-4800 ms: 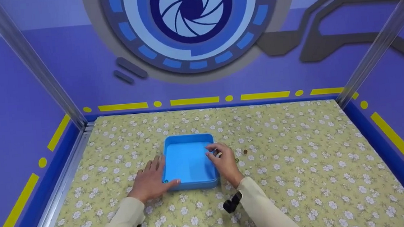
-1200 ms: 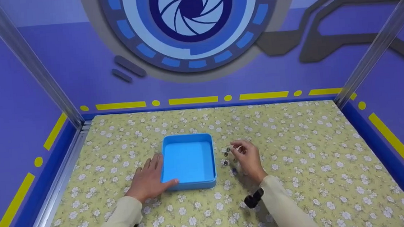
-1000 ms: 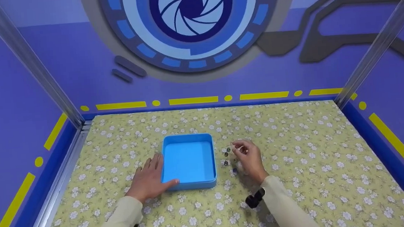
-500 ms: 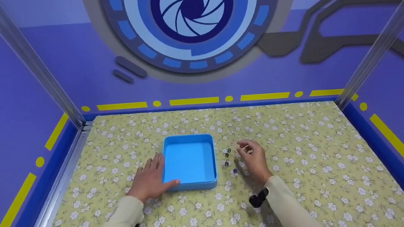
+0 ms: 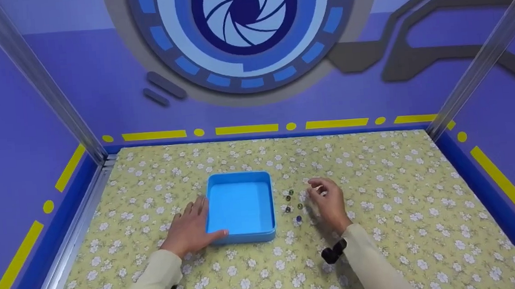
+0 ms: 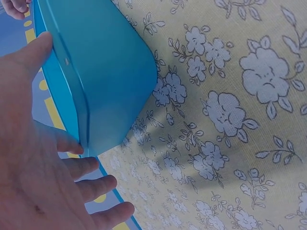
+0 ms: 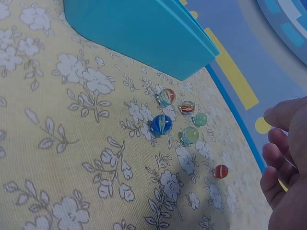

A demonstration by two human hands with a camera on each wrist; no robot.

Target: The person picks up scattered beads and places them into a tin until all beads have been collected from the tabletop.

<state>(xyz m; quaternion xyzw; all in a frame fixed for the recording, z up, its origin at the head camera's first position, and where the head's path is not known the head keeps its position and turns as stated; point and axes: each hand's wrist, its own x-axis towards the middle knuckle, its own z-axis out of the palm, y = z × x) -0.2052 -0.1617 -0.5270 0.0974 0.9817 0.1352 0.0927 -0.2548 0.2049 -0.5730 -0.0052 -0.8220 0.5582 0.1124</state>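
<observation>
A light blue square box (image 5: pixel 239 208) stands on the cloth with nothing visible inside it. My left hand (image 5: pixel 188 230) rests on its near left corner, fingers spread along the left wall. In the left wrist view, the thumb (image 6: pixel 41 48) touches the rim. Right of the box lie several glass marbles, among them a blue marble (image 7: pixel 161 124), a pale green marble (image 7: pixel 190 135) and a red marble (image 7: pixel 221 171). Just to their right hovers my right hand (image 5: pixel 331 203), fingers loosely curved with nothing seen between them. The red marble is hidden in the head view.
A yellow flowered cloth (image 5: pixel 395 207) covers the table. Purple panels (image 5: pixel 105 83) with yellow marks rise behind and at both sides. Metal posts (image 5: pixel 36 79) stand at the back corners. A black wrist camera (image 5: pixel 334 252) is on the right wrist.
Earlier, a green marble was in the box's corner and fewer marbles showed on the cloth. Recently my right hand has drifted right, away from the marbles. The left hand stays put.
</observation>
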